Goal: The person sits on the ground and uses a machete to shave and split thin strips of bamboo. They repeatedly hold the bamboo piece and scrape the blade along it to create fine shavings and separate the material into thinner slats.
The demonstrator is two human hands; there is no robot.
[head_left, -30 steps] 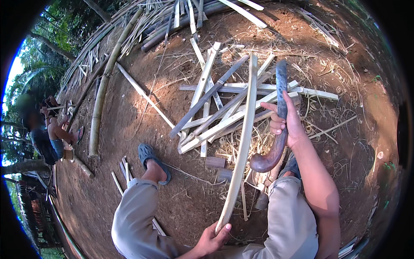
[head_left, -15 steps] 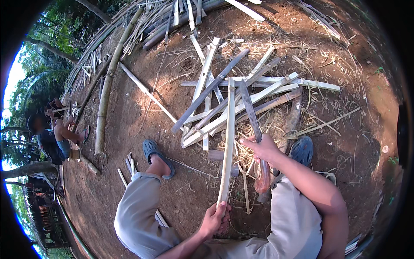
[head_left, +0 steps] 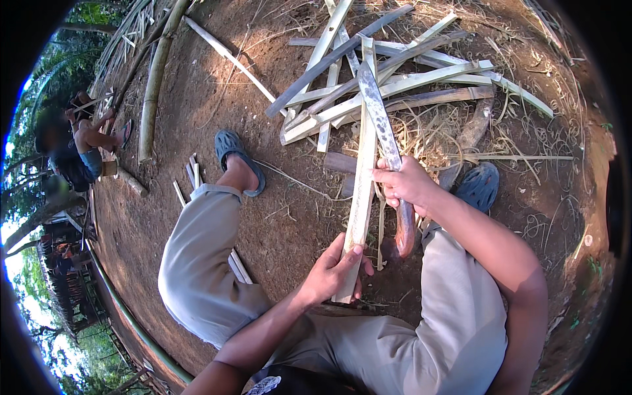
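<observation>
My left hand (head_left: 334, 268) is closed around the lower part of a long, pale split-bamboo slat (head_left: 359, 214), which points away from me between my knees. In my right hand (head_left: 409, 184) is a machete (head_left: 376, 115) with a dark, mottled blade and a reddish-brown wooden handle (head_left: 405, 232). My fingers wrap it where blade and handle meet. The blade slants up and left, its upper part lying across the slat in this view. Whether the edge touches the slat, I cannot tell. My right thumb and fingertips are close to the slat's right side.
Beyond my hands lies a crossed pile of bamboo slats (head_left: 434, 80). Curly shavings (head_left: 431, 145) litter the soil. My feet in blue clogs, left (head_left: 230, 151) and right (head_left: 479, 187), flank the work. A thick bamboo pole (head_left: 154, 92) and a seated person (head_left: 92, 138) are at the left.
The view has tipped downward, so the pile sits higher. My left hand and slat have come closer to my right hand. The machete blade has swung leftward across the slat.
</observation>
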